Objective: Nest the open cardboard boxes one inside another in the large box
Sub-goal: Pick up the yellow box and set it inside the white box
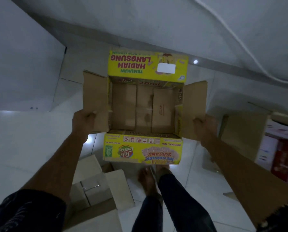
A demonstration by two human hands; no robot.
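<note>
Both forearms reach up the frame; left hand [84,118] and right hand [205,124] each grip a side flap of the yellow box [145,108], held open-side-up mid-frame above the floor [31,139]. Keeping it level and flaps spread should ease nesting into the carton [96,186] at lower left.

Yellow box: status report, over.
Left hand, right hand gripping side flaps. Yellow box held open-side up, empty. Plain boxes on floor below.

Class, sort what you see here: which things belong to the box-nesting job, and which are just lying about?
Part of the job:
yellow tea box, held by left hand and right hand
plain open box on floor
brown box at right

Lying about:
white cable
red carton
</note>
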